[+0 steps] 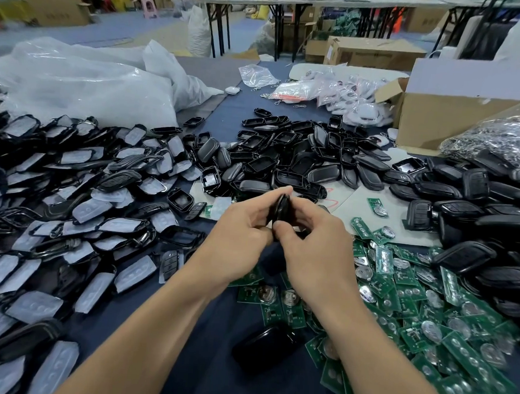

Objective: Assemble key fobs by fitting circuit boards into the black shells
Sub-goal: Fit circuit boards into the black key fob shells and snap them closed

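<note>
1. Centrally, both hands meet above the dark blue table (211, 373). The left hand (238, 236) and right hand (316, 246) together grip one black shell (279, 211), held edge-on to the camera.
2. Left hand: fingers curled, thumb (271, 194) laid along the shell's upper left edge. Clamped on the shell.
3. Right hand: thumb tip (281, 228) pressed at the shell's lower end, the other fingers wrapped round its right side. Also clamped on the shell.
4. Whether a board sits inside the held shell cannot be told; the edge-on angle hides its interior.
5. Green circuit boards (428, 313) lie in a loose heap on the table to the right of the right forearm, many with round silver coin cells showing. A few strays lie just beneath the wrists.
6. Open black shell halves (285, 155) are piled beyond the hands, at mid-table.
7. Left side: a wide spread of black front pieces with pale button pads (69, 215), overlapping.
8. Right side: closed black fobs (480, 204) heaped beyond the boards.
9. One closed black fob (261, 346) lies alone on the table between the forearms, near the camera.
10. Far left, a large clear plastic bag (86, 82); far right, a cardboard box (440, 113) and a bag of metal key rings (499, 138).
</note>
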A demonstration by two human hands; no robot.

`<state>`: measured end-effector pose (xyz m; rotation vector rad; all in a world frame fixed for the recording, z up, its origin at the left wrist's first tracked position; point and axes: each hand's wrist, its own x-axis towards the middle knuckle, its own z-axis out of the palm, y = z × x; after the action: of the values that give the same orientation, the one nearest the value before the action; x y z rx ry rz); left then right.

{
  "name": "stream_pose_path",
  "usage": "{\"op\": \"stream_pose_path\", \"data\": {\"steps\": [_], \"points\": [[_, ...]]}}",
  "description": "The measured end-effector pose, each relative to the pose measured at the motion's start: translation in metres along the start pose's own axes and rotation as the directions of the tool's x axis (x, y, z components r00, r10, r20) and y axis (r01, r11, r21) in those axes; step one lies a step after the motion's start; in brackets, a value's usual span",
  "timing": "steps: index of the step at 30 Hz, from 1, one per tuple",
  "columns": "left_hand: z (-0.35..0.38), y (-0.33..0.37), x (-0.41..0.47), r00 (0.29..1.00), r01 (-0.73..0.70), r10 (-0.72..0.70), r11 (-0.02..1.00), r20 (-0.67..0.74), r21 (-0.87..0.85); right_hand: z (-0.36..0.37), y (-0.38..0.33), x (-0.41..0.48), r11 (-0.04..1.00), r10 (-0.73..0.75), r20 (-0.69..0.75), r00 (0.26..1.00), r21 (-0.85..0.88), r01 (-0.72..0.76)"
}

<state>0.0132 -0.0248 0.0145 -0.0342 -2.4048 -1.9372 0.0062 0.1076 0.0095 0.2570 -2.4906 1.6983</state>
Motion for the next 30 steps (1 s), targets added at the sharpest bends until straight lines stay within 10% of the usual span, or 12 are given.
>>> {"op": "stream_pose_path", "data": {"steps": [8, 16, 22, 30], "points": [[-0.001, 0.010, -0.003, 0.990, 0.118, -0.072, 0.889, 0.120, -0.443, 0.002, -0.007, -0.009, 0.983, -0.120, -0.032, 0.992, -0.140, 0.115], [0.006, 0.011, -0.007, 0.890, -0.198, 0.230, 0.973, -0.394, 0.119, 0.009, -0.018, -0.016, 0.936, -0.217, 0.045, 0.975, -0.276, 0.220], [0.004, 0.016, -0.005, 0.925, -0.117, 0.094, 0.992, -0.369, -0.041, 0.006, -0.009, -0.011, 0.921, -0.246, 0.001, 0.969, -0.311, 0.234], [-0.004, 0.017, -0.003, 0.958, -0.060, -0.022, 0.960, -0.284, -0.275, -0.009, -0.002, 0.003, 0.983, -0.015, -0.075, 0.997, 0.181, 0.028]]}}
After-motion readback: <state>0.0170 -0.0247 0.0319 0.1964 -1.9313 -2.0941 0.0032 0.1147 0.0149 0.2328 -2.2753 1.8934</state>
